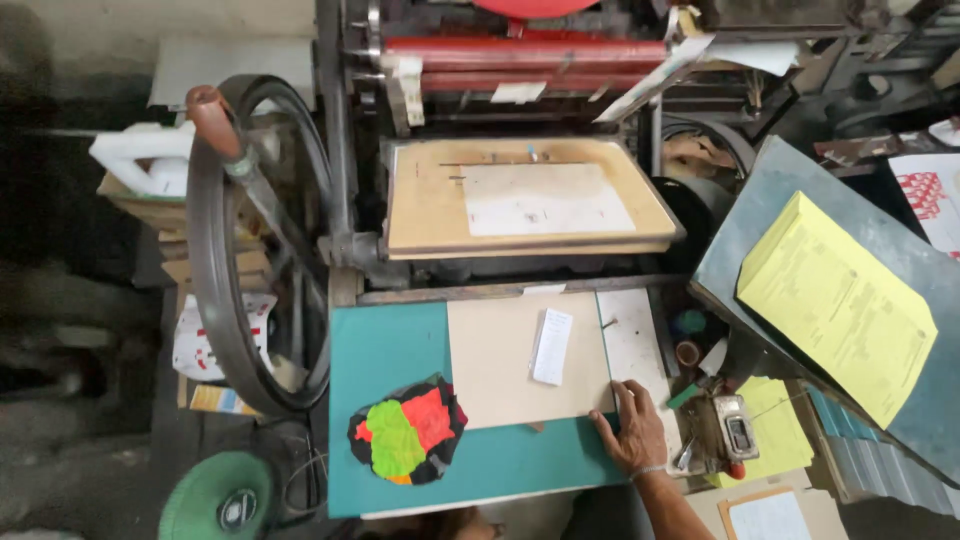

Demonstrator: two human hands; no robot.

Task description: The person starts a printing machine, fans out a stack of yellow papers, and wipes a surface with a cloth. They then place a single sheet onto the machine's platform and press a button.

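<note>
My right hand (632,432) rests flat on the teal board (385,350) in front of an old printing press, fingers touching the lower right corner of a tan card sheet (495,360). A small white slip (551,346) lies on that tan sheet. A white sheet (634,345) lies just right of it, beside my fingers. On the press's wooden platen (420,205) lies a pale printed sheet (545,199). My left hand is not in view.
A large iron flywheel (215,260) with a handle stands at the left. A stained, multicoloured rag (408,430) lies on the teal board. A yellow paper stack (835,305) sits on a grey slanted board at the right. Red ink rollers (525,52) are above.
</note>
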